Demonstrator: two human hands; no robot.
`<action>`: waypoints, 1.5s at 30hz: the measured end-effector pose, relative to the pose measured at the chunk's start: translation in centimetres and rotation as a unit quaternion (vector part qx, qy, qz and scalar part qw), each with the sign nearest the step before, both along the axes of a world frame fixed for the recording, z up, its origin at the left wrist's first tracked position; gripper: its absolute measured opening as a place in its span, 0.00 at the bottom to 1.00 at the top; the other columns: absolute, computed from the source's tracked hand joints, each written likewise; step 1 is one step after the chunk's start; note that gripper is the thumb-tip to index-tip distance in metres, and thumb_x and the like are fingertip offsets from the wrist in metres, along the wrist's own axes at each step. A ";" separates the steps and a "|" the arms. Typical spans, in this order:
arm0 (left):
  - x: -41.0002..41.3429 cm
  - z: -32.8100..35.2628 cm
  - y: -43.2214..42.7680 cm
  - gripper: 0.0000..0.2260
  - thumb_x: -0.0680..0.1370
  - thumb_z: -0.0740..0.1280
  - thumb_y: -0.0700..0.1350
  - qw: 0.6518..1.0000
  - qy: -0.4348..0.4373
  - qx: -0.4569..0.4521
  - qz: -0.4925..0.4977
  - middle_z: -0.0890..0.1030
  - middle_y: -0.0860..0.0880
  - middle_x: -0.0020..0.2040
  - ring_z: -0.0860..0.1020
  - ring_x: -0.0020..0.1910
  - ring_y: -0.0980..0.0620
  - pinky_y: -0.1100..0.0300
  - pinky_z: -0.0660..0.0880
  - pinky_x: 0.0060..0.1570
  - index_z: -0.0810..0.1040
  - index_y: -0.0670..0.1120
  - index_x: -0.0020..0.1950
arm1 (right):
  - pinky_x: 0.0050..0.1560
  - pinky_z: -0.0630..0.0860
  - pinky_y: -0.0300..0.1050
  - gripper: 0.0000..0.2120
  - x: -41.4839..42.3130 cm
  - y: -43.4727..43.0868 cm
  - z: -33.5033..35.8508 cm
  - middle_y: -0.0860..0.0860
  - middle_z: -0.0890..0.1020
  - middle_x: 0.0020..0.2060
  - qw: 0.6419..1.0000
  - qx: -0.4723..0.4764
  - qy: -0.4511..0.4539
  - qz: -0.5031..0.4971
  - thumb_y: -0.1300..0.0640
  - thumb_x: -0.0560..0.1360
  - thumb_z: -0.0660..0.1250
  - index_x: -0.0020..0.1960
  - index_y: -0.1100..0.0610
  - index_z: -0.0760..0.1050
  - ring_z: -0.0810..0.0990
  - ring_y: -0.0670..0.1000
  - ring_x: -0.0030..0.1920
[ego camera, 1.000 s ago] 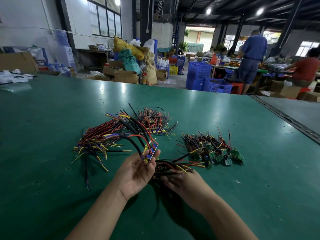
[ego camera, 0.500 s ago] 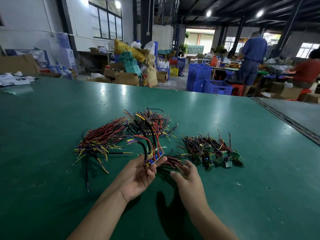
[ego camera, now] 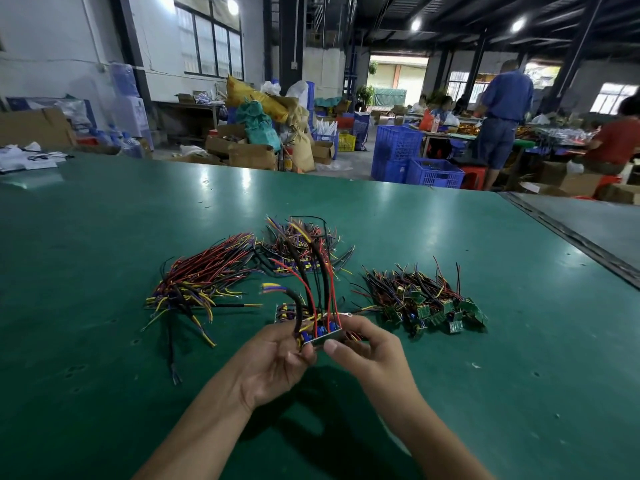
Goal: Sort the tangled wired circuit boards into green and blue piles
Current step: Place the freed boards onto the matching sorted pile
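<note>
At lower centre, a wired board [ego camera: 320, 333] is gripped by both the left hand [ego camera: 273, 362] and the right hand [ego camera: 369, 351]. A green-board pile [ego camera: 429, 304] is seen just right of them, and bare counter [ego camera: 104, 393] towards the lower left.

Both bare forearms reach forward and converge, bringing the hands almost together. The left hand [ego camera: 277, 362] is turned palm-up, its fingers curled round the left end of a wired circuit board [ego camera: 322, 333]. The right hand [ego camera: 369, 353], just beside it, pinches the board's other end between thumb and curled fingers.
</note>
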State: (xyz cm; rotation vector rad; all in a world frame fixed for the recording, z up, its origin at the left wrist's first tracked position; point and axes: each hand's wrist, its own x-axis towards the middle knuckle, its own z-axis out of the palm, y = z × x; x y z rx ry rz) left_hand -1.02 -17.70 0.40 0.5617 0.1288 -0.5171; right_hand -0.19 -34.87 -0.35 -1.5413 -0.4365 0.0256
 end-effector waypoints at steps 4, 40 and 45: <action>-0.1 0.4 -0.1 0.16 0.65 0.69 0.27 1.000 0.017 -0.002 -0.012 0.76 0.33 0.32 0.78 0.22 0.48 0.64 0.70 0.14 0.77 0.28 0.52 | 0.48 0.78 0.43 0.14 -0.1 0.1 0.0 0.53 0.84 0.41 0.999 0.003 -0.004 0.039 0.64 0.70 0.76 0.53 0.57 0.79 0.81 0.50 0.43; -0.1 -1.9 -2.5 0.09 0.71 0.76 0.49 0.696 -0.386 0.545 0.264 0.81 0.57 0.46 0.81 0.47 0.56 0.64 0.76 0.48 0.83 0.54 0.50 | 0.40 0.77 0.35 0.09 1.5 -1.4 -0.4 0.51 0.83 0.34 0.995 0.094 0.039 -0.020 0.56 0.62 0.76 0.39 0.60 0.82 0.80 0.44 0.37; 0.0 -2.0 -2.3 0.10 0.71 0.75 0.49 0.693 -0.391 0.550 0.254 0.82 0.58 0.49 0.81 0.50 0.58 0.67 0.74 0.50 0.84 0.54 0.51 | 0.46 0.79 0.39 0.09 1.9 -1.7 -0.7 0.54 0.84 0.38 0.995 0.086 0.048 -0.002 0.57 0.63 0.75 0.42 0.60 0.83 0.81 0.48 0.41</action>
